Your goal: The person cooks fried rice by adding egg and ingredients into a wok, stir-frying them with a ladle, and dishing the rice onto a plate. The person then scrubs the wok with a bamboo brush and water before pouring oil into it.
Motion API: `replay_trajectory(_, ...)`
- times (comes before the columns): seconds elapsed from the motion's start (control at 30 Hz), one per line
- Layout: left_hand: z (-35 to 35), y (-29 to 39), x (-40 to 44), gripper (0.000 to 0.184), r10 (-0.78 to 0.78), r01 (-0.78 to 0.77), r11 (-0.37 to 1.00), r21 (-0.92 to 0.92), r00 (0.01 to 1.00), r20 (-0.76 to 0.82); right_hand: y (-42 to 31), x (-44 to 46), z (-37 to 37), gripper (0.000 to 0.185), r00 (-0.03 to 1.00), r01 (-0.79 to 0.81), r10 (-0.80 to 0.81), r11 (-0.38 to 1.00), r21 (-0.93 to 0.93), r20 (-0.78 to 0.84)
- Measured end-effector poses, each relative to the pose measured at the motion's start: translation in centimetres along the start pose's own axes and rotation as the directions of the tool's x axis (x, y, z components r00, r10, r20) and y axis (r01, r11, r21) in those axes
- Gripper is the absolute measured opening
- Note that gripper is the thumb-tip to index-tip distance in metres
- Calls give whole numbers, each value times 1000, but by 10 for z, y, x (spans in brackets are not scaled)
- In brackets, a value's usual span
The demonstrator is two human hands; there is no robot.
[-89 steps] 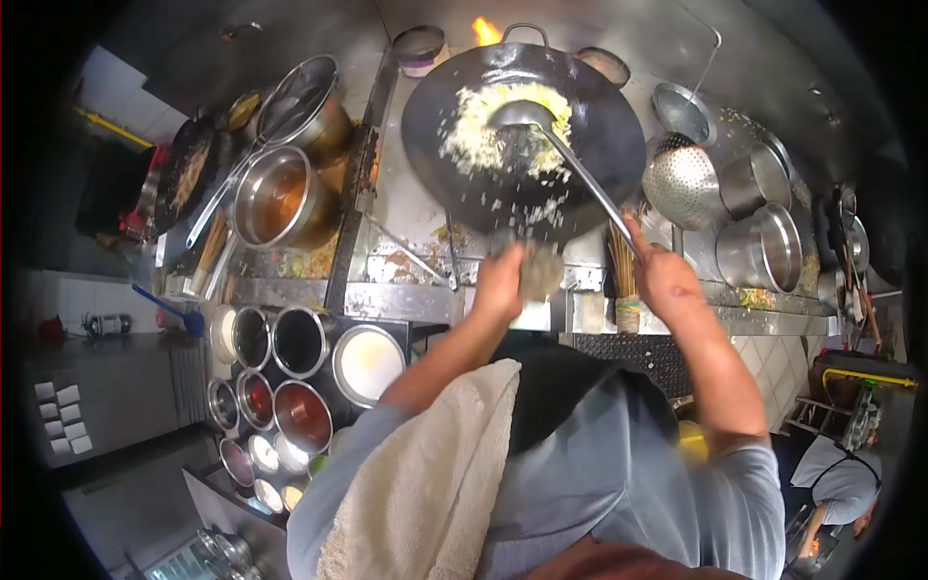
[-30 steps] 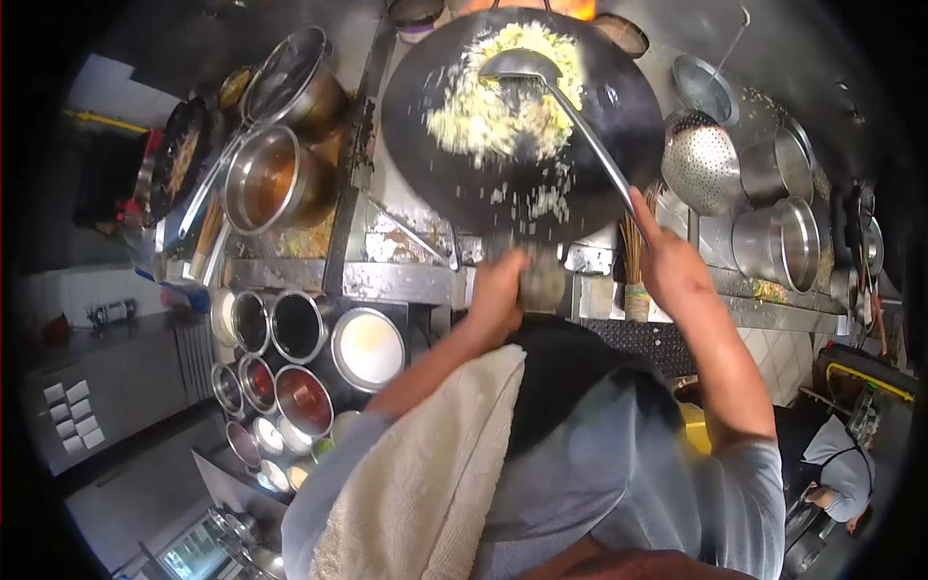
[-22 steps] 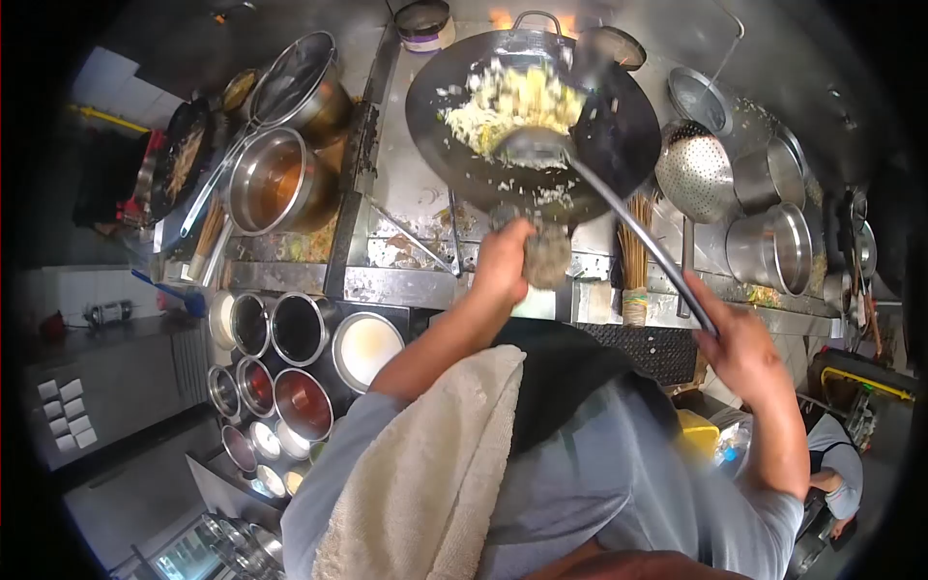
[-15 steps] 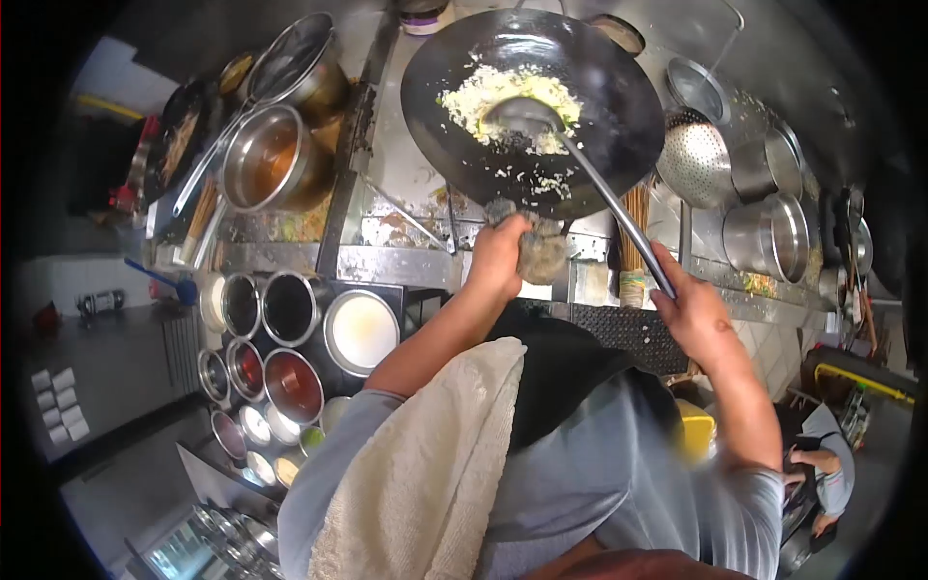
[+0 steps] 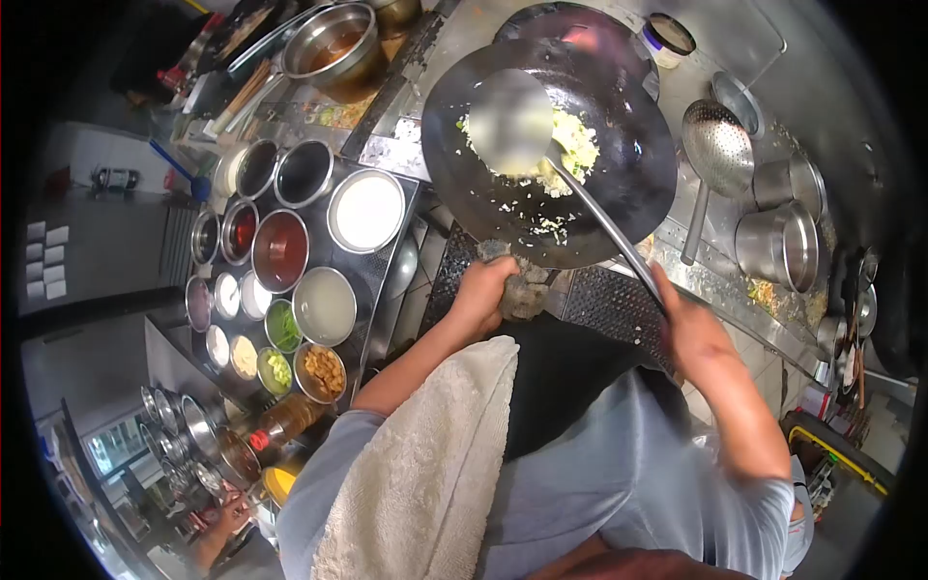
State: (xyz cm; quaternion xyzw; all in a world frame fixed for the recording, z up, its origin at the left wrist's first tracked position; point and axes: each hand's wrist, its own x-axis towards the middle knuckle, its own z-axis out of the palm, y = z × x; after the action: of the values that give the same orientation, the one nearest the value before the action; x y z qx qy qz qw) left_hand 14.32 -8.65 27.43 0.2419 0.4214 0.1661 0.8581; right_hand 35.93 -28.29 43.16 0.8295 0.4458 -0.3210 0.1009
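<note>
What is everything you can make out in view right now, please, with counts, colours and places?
Wok: one, black, upper centre
Chopped food: one heap plus scattered bits, pale yellow and white, inside wok
Ladle: one, grey, over food
Cloth: one, greyish, wok's near edge
Perforated skimmer: one, silver, right of wok
Containers: over a dozen, mixed-colour contents, left
Pot of brown liquid: one, silver, upper left
Red-capped bottle: one, brownish, lower left
Towel: one, cream, lower centre
Left hand: one, gripping cloth
Right hand: one, on ladle handle
</note>
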Motion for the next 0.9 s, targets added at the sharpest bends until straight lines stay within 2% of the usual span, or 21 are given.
replay_trajectory(0.03, -4, -3, 1, 31, 23, -23, 1000, 3, 1000, 7, 0, -23, -12, 81, 997, -56, 58, 998, -33, 58)
replay_trajectory(0.13, -14, -15, 10, 30, 67, -68, 998, 19, 997, 43, 4, -35, -9, 80, 984, -168, 172, 982, -92, 45)
replay_trajectory(0.23, -16, -13, 13, 29, 71, -73, 997, 30, 995, 68, -14, 22, 14, 80, 984, -139, 133, 989, -45, -116)
replay_trajectory(0.33, -11, -6, 6, 28, 31, -34, 998, 50, 998, 53, -39, 52, 29, 80, 979, -138, 132, 990, -29, -155)
replay_trajectory(0.43, -9, 7, 0, 26, -7, 3, 998, 66, 998, 54, -43, 6, 15, 81, 977, -207, 208, 978, -26, 39)
replay_trajectory(0.47, -10, 5, 1, 25, -6, 3, 999, 40, 998, 67, -35, -10, 21, 80, 985, -166, 167, 986, -37, 47)
replay_trajectory(0.57, -11, -1, 7, 22, 27, -26, 1000, -10, 996, 88, -38, 3, 34, 79, 985, -173, 173, 985, -14, -26)
replay_trajectory(0.7, -16, -2, 10, 17, 38, -39, 999, 11, 994, 104, -62, 27, 23, 85, 989, -140, 146, 982, 127, -39)
replay_trajectory(0.73, -16, -2, 8, 16, 32, -33, 999, 12, 996, 89, -46, 8, 31, 84, 995, -43, 51, 994, 101, -83)
replay_trajectory(0.83, -11, 4, 6, 16, 36, -36, 999, -7, 995, 93, -26, -42, 35, 84, 999, 10, -6, 997, 80, -45)
replay_trajectory(0.9, -14, 4, 5, 16, 17, -16, 1000, -8, 989, 145, -34, -25, 33, 83, 997, -23, 30, 994, 108, -68)
